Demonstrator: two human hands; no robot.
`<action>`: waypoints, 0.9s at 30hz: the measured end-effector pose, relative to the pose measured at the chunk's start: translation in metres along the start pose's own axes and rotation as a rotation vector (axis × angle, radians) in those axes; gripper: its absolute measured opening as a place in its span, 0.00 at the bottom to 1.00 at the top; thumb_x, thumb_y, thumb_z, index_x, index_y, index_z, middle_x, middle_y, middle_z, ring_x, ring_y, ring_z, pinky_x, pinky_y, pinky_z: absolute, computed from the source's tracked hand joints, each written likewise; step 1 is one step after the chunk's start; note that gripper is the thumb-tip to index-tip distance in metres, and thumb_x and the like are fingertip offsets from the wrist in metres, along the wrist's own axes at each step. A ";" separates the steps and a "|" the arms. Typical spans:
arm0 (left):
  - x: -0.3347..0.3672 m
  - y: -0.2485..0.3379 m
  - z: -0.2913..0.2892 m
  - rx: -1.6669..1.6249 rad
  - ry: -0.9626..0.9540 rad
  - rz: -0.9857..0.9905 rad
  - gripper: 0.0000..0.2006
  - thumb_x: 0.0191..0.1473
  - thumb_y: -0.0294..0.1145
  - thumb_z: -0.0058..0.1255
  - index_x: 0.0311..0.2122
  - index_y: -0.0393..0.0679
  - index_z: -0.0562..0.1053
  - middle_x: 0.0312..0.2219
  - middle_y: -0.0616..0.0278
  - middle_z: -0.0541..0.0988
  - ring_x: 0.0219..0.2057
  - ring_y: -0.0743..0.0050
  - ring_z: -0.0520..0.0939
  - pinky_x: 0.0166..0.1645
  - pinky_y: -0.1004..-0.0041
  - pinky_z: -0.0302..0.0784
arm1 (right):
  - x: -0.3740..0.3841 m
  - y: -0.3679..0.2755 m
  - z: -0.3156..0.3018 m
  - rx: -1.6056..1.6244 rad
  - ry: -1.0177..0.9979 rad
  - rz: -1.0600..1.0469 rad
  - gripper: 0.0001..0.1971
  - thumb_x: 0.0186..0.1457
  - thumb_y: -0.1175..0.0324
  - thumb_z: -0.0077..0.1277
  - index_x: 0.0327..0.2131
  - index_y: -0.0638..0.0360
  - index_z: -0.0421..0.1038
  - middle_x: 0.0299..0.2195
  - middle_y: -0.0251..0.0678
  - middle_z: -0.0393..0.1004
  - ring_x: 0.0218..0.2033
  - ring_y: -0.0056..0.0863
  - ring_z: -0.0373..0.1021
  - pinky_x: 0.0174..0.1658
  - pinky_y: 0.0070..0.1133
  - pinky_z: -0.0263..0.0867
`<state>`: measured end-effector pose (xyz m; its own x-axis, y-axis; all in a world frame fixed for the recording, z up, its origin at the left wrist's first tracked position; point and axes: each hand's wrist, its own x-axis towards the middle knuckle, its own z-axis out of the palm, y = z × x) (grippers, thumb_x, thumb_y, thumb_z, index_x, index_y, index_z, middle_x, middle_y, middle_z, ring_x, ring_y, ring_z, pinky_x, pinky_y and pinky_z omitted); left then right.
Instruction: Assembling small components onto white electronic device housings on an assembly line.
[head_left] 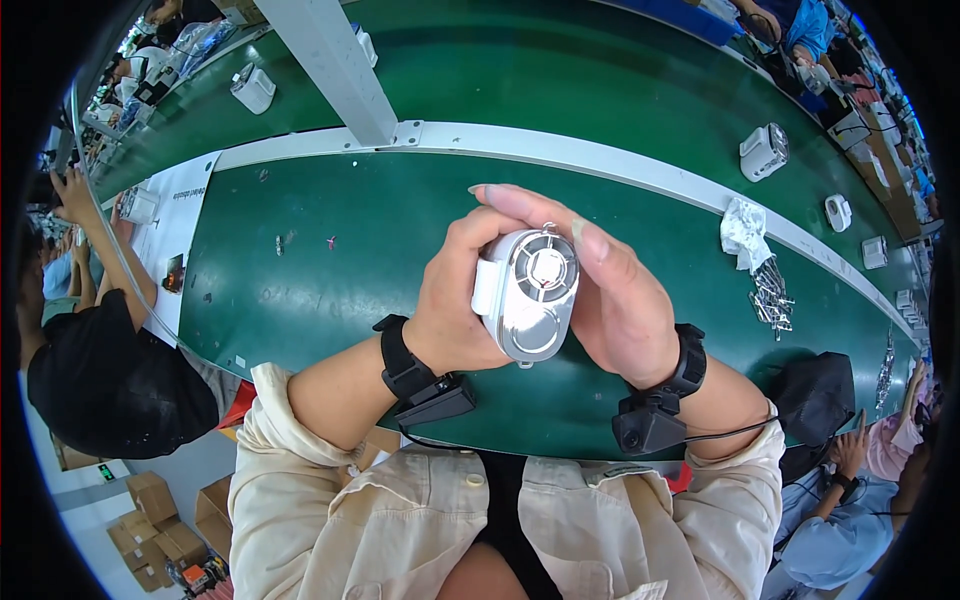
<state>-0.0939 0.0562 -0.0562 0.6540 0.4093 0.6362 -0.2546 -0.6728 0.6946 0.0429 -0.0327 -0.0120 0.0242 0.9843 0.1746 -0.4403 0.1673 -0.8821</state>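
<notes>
A white, rounded device [535, 300] is held upright above the green table in front of my chest. Its silver end face carries a round fan-like grille and a shiny disc, with a small metal loop at the far end. My left hand [455, 290] is closed around its left side, over a white projecting block. My right hand [630, 300] is cupped along the right side, its fingers stretched over the far end towards the left fingers. A gap shows between the right palm and the device; whether the fingertips touch it, I cannot tell.
On the green table [330, 300], a crumpled white bag [744, 232] and a pile of small metal parts [772, 297] lie right. A white rail [560, 148] with a post [335, 70] crosses behind. A black-covered object [815, 400] sits near right; a co-worker [120, 370] works left.
</notes>
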 end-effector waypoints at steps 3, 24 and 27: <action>0.000 0.001 0.000 -0.021 -0.005 -0.017 0.40 0.36 0.23 0.67 0.53 0.42 0.55 0.40 0.58 0.70 0.38 0.74 0.76 0.41 0.75 0.73 | -0.001 -0.002 -0.002 -0.045 -0.015 -0.002 0.32 0.63 0.50 0.36 0.60 0.70 0.55 0.61 0.45 0.56 0.59 0.33 0.59 0.61 0.27 0.54; -0.008 -0.008 0.002 -0.109 -0.001 -0.021 0.40 0.33 0.31 0.71 0.53 0.44 0.60 0.42 0.55 0.73 0.40 0.64 0.79 0.42 0.69 0.75 | -0.002 -0.008 -0.008 -0.183 -0.126 -0.064 0.24 0.55 0.64 0.51 0.54 0.65 0.67 0.60 0.47 0.57 0.58 0.34 0.59 0.59 0.29 0.55; -0.005 -0.007 0.003 -0.043 0.014 -0.007 0.41 0.32 0.32 0.71 0.52 0.43 0.60 0.42 0.55 0.73 0.40 0.64 0.78 0.42 0.69 0.75 | -0.001 -0.007 -0.009 -0.153 -0.098 -0.035 0.24 0.55 0.63 0.51 0.54 0.64 0.66 0.60 0.46 0.58 0.58 0.34 0.59 0.59 0.29 0.55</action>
<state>-0.0929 0.0573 -0.0653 0.6457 0.4230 0.6357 -0.2807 -0.6428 0.7128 0.0538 -0.0346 -0.0103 -0.0536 0.9689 0.2417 -0.2989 0.2153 -0.9297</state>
